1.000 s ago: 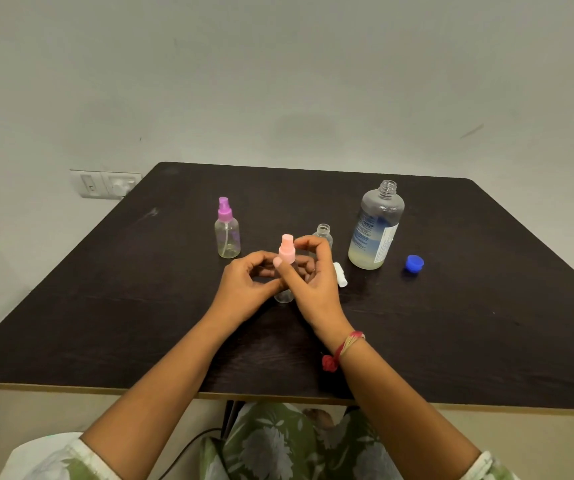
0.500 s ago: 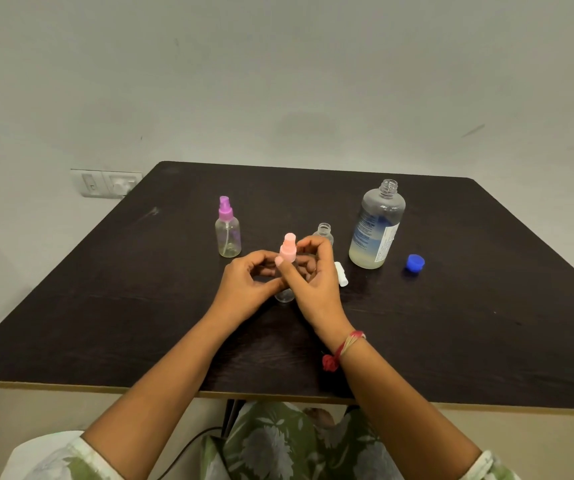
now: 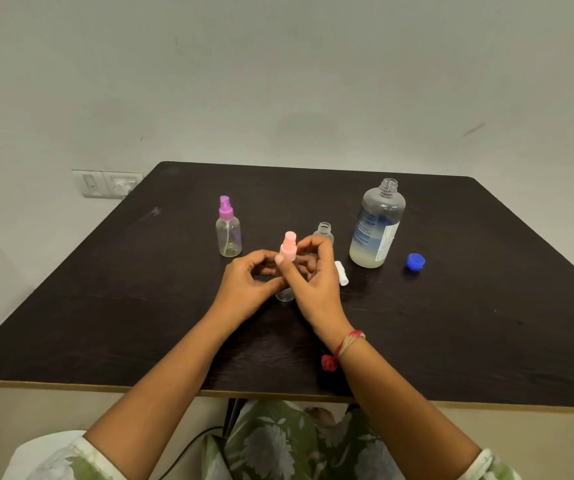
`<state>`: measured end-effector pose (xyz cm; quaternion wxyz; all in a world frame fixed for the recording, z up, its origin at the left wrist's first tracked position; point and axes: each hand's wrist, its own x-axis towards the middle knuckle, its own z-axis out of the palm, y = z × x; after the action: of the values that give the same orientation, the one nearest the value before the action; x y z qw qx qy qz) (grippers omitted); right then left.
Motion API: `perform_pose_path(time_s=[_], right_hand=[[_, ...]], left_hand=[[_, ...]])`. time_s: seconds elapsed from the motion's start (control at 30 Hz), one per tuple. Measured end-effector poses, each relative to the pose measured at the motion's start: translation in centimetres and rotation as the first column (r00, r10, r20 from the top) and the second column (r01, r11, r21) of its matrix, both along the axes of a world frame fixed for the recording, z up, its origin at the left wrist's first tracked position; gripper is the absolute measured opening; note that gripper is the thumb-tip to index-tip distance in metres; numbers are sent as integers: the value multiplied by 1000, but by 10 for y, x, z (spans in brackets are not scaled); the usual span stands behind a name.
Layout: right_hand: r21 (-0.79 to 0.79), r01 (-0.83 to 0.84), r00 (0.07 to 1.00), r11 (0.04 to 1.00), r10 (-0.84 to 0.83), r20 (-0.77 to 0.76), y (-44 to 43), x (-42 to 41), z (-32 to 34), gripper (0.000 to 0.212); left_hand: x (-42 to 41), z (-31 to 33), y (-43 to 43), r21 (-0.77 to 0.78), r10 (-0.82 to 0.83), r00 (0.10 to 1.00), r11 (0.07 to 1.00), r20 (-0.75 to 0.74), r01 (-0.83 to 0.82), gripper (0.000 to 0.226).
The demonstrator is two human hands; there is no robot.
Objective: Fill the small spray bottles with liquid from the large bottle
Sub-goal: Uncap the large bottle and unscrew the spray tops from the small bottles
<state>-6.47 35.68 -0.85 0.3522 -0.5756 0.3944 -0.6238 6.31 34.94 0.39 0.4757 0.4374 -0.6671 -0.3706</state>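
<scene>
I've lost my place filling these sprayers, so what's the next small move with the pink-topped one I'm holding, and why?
Probably twist the pink spray top with the right hand, which pinches it, while the left hand holds the small bottle. Tightening or loosening I cannot tell; its liquid level is hidden.

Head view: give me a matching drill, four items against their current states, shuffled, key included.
Items
1. large bottle
2. blue cap
3. purple-topped spray bottle
4. pink-topped spray bottle

States
a. held by left hand and right hand
b. lying loose, farthest right
c. standing alone on the left, top on
d. standing with open neck, liquid low

Pairs: 1-d, 2-b, 3-c, 4-a
</scene>
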Motion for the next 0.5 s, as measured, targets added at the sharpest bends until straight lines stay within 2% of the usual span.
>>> perform_pose_path(time_s=[0.17,0.33,0.4,0.5], right_hand=[[7,7,1000,1000,-7,-6,0,0,5,16],[23,15,996,1000,-13,-84,2,0,9,39],[9,7,996,1000,-7,-87,2,2,6,42],[0,12,1000,1000,-12,-13,1,2,2,40]], left_hand=[[-1,0,0,-6,-3,1000,1000,-14,3,33],[0,0,-1,1,0,1000,1000,-19,0,32],[0,-1,-1,1,-4,1000,1000,-19,4,30],[1,-2,-2,-10,1,1000,1000,-8,-1,30]])
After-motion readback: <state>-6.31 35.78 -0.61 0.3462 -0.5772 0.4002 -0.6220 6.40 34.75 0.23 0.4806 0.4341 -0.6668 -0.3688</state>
